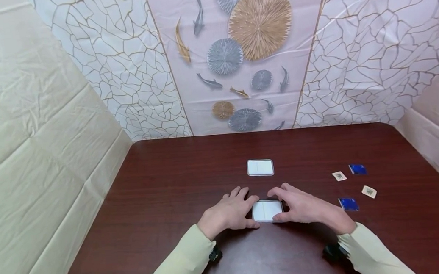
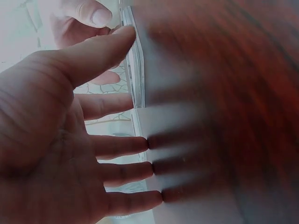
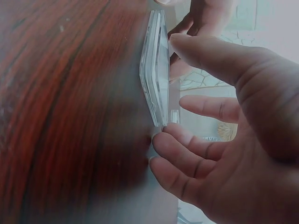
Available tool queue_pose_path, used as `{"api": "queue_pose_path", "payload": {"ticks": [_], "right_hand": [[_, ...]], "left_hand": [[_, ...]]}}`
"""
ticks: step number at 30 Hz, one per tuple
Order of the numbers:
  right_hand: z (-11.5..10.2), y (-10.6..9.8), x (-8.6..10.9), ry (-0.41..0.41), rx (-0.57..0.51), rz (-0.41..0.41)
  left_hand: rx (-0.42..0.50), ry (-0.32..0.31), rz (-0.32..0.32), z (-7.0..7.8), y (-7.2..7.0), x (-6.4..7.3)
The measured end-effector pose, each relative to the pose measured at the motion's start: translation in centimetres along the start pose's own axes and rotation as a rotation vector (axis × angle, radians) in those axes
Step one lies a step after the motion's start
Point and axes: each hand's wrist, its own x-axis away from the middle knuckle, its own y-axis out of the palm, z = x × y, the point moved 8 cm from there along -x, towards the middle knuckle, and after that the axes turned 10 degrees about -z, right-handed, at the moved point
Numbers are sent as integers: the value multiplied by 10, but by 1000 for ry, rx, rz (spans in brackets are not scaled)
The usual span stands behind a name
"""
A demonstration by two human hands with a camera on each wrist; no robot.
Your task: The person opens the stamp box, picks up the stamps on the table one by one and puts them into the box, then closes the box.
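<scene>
A flat, clear-rimmed rectangular case [image 1: 264, 211] with a white face and a faint line across its middle lies on the table between both hands. My left hand [image 1: 230, 210] holds its left end, thumb at the near corner and index finger at the far corner. The other left fingertips [image 2: 156, 195] rest on the wood. At the right end, my right hand [image 1: 300, 203] has its thumb by the near corner. In the right wrist view its index finger [image 3: 208, 106] stands apart from the case's layered clear edge [image 3: 152, 70].
Another white-faced clear case [image 1: 260, 167] lies farther back on the dark wooden table [image 1: 168, 170]. To the right are two blue packets [image 1: 357, 169] and two small pale square pieces [image 1: 369, 192]. Patterned fabric [image 1: 138, 74] hangs behind the table.
</scene>
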Motion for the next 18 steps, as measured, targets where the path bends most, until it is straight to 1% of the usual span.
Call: {"api": "queue_pose_path", "payload": {"ticks": [5,13,18], "right_hand": [[-1,1,-1,-13,27,12],[-8,2,-1,-18,93,22],[-12,3,-5,-7,110,5]], "left_hand": [[-28,-5,7,0,1,0],[-33,-19,11,2,1,-1],[-66,-30,24,5,-2,-2]]}}
